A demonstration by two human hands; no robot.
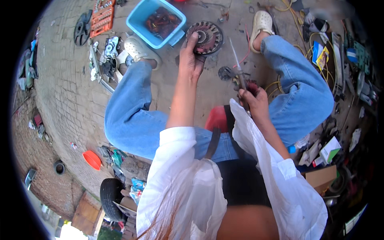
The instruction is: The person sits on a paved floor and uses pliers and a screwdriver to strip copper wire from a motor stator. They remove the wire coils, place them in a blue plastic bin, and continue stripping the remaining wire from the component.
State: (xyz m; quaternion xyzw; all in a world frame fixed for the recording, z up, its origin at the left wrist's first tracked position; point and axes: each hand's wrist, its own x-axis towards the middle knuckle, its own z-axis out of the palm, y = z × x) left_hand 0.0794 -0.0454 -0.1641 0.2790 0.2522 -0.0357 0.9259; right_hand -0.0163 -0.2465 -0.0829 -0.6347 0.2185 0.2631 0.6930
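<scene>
Left hand (191, 57) is closed on a round part (206, 38), upper centre; a pointed tool (241, 78) is gripped by right hand (255, 102); work appears unfinished.

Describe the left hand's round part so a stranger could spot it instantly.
Find the blue tub near the picture's top. Just to its right, the left hand holds the round part. Its reddish face, ringed with notches, sets it apart from the smooth-sided tub.

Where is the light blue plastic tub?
The tub stands upper-left of centre in the head view, beyond a cream perforated clog, left of a round finned disc.
</scene>
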